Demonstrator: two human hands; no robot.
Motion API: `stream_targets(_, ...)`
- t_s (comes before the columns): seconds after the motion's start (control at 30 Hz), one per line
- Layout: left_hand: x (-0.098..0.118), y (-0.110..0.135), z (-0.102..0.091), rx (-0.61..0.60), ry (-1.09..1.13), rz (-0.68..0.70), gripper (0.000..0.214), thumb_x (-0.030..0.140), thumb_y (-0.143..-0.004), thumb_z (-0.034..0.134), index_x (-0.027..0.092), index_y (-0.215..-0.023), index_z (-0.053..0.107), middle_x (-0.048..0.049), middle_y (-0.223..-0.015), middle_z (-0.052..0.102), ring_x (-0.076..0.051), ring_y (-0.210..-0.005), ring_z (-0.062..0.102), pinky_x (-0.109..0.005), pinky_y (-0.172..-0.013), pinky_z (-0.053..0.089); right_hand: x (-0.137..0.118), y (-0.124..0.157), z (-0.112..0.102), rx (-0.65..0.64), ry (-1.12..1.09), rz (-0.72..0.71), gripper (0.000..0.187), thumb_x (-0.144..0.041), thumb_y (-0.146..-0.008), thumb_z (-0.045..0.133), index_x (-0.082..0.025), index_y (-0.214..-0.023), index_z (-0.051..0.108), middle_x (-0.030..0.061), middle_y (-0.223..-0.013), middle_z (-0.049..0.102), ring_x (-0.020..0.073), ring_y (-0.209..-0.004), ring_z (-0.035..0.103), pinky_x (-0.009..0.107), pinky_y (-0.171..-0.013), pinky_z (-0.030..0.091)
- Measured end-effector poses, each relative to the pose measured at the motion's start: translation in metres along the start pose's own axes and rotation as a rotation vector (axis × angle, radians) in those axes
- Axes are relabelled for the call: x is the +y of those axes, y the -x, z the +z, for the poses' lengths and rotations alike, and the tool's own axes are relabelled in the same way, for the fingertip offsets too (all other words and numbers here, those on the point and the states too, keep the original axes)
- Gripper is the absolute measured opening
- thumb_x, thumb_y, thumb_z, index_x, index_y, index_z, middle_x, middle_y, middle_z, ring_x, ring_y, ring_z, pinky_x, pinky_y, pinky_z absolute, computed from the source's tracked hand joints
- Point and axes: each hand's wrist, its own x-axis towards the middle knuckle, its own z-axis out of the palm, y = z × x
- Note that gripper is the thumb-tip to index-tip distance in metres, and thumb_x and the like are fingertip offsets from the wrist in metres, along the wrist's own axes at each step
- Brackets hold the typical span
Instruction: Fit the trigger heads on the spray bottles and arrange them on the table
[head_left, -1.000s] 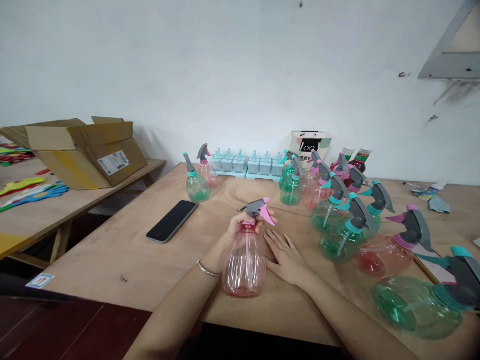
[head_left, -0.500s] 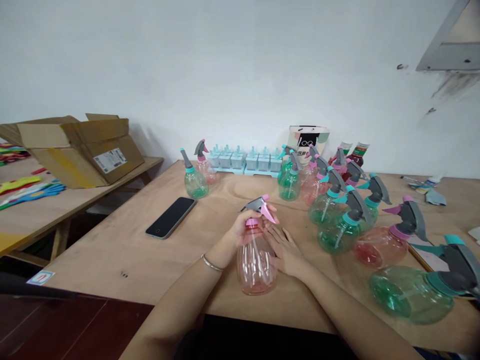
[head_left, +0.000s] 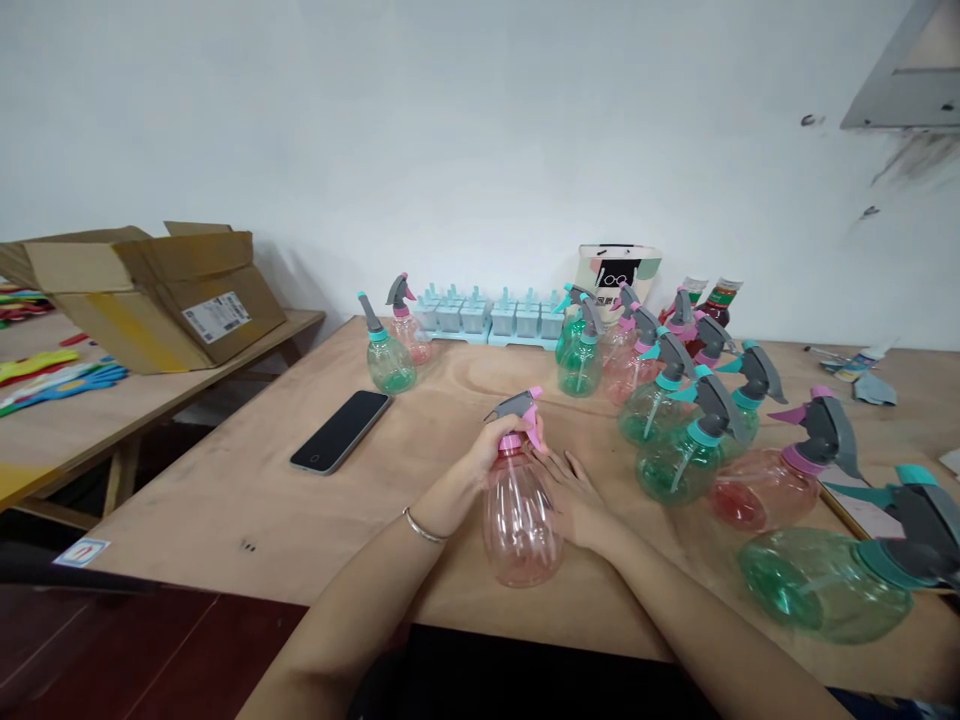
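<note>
A clear pink spray bottle (head_left: 520,518) with a grey and pink trigger head (head_left: 520,408) stands upright near the front of the wooden table (head_left: 247,510). My left hand (head_left: 489,452) is wrapped round its neck, just under the trigger head. My right hand (head_left: 576,500) lies beside the bottle on its right, fingers stretched out flat and touching its side. A thin bracelet (head_left: 421,527) sits on my left wrist.
Several green and pink spray bottles (head_left: 679,455) crowd the right half of the table, one large green bottle (head_left: 825,585) at the front right. A black phone (head_left: 342,431) lies left of my hands. Light blue moulds (head_left: 487,318) line the wall. A cardboard box (head_left: 161,290) sits on the left table.
The pink bottle has moved right, up against my right hand, with my left hand still on its neck. The view has dropped slightly.
</note>
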Motion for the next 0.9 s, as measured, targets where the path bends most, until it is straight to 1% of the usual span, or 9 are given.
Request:
stream_targets(0.13, -0.0007, -0.0009, 0.0016, -0.158, 0.019, -0.002, 0.02, 0.032, -0.061, 0.065, 0.013, -0.065, 0.065, -0.0067, -0.062, 0.067, -0.014, -0.053, 0.06, -0.021, -0.049, 0.044, -0.0011, -0.0006, -0.0006, -0.011, 0.014, 0.018, 0.072, -0.043, -0.092, 0.045, -0.012, -0.153, 0.022, 0.0124, -0.159, 0.021, 0.0268, -0.149, 0.015, 0.053, -0.12, 0.011)
stream_targets(0.2, -0.0017, -0.0024, 0.0008, -0.189, 0.025, -0.003, 0.025, 0.035, -0.062, 0.066, 0.011, -0.071, 0.067, -0.0094, -0.07, 0.07, -0.016, -0.058, 0.063, -0.023, -0.054, 0.047, -0.001, -0.0007, -0.0001, -0.003, 0.03, 0.024, 0.071, -0.044, -0.092, 0.045, -0.012, -0.152, 0.024, 0.0125, -0.159, 0.021, 0.027, -0.149, 0.015, 0.051, -0.12, 0.011)
stream_targets(0.27, -0.0016, -0.0023, -0.0002, -0.164, 0.021, 0.014, 0.025, 0.035, -0.064, 0.066, 0.011, -0.073, 0.067, -0.0099, -0.073, 0.071, -0.016, -0.058, 0.063, -0.024, -0.055, 0.048, 0.0, -0.0008, 0.0016, 0.006, 0.039, 0.017, 0.071, -0.045, -0.093, 0.043, -0.012, -0.152, 0.024, 0.0128, -0.159, 0.021, 0.0269, -0.148, 0.017, 0.051, -0.12, 0.011)
stream_targets(0.37, 0.0007, 0.0006, -0.0014, -0.057, 0.007, 0.082, 0.02, 0.032, -0.066, 0.064, 0.013, -0.067, 0.064, -0.0072, -0.068, 0.07, -0.013, -0.052, 0.059, -0.02, -0.05, 0.043, 0.0026, -0.001, 0.0055, 0.025, 0.039, -0.004, 0.071, -0.049, -0.095, 0.038, -0.013, -0.153, 0.022, 0.0126, -0.159, 0.022, 0.0264, -0.148, 0.02, 0.053, -0.119, 0.013)
stream_targets(0.43, 0.0024, 0.0022, -0.0025, -0.017, 0.0, 0.117, 0.019, 0.032, -0.066, 0.063, 0.013, -0.066, 0.064, -0.0066, -0.067, 0.069, -0.012, -0.053, 0.06, -0.019, -0.049, 0.041, 0.0042, -0.0012, 0.0077, 0.042, 0.042, -0.015, 0.071, -0.051, -0.095, 0.037, -0.014, -0.153, 0.02, 0.0117, -0.159, 0.021, 0.026, -0.148, 0.02, 0.054, -0.119, 0.014)
stream_targets(0.53, 0.0032, 0.0014, -0.0052, -0.055, 0.006, 0.099, 0.024, 0.034, -0.065, 0.065, 0.011, -0.073, 0.066, -0.0087, -0.071, 0.07, -0.016, -0.059, 0.063, -0.022, -0.053, 0.045, 0.0051, -0.0014, 0.0083, 0.049, 0.058, -0.021, 0.07, -0.046, -0.094, 0.039, -0.015, -0.154, 0.019, 0.0111, -0.16, 0.018, 0.0256, -0.149, 0.015, 0.054, -0.119, 0.014)
stream_targets(0.63, 0.0027, -0.0009, -0.0076, -0.091, 0.008, 0.082, 0.028, 0.036, -0.065, 0.066, 0.011, -0.078, 0.066, -0.0091, -0.072, 0.07, -0.015, -0.058, 0.062, -0.022, -0.053, 0.045, 0.004, -0.0016, 0.0062, 0.014, 0.046, -0.019, 0.073, -0.045, -0.094, 0.04, -0.014, -0.154, 0.015, 0.0123, -0.16, 0.015, 0.0262, -0.15, 0.012, 0.056, -0.119, 0.013)
stream_targets(0.8, 0.0053, 0.0003, -0.0073, -0.02, 0.036, 0.229, 0.021, 0.034, -0.065, 0.065, 0.014, -0.066, 0.06, -0.0039, -0.061, 0.064, -0.013, -0.053, 0.059, -0.022, -0.052, 0.044, 0.002, -0.002, 0.0043, 0.007, 0.033, 0.001, 0.069, -0.049, -0.095, 0.037, -0.012, -0.152, 0.025, 0.0133, -0.159, 0.016, 0.027, -0.149, 0.015, 0.054, -0.119, 0.012)
stream_targets(0.9, 0.007, 0.0016, -0.0069, -0.053, 0.036, 0.222, 0.025, 0.038, -0.066, 0.065, 0.014, -0.073, 0.063, -0.0064, -0.069, 0.067, -0.017, -0.063, 0.064, -0.026, -0.06, 0.049, 0.0032, -0.0019, 0.0063, 0.0, 0.04, 0.001, 0.069, -0.047, -0.095, 0.039, -0.013, -0.152, 0.024, 0.0121, -0.16, 0.015, 0.0264, -0.149, 0.015, 0.053, -0.12, 0.011)
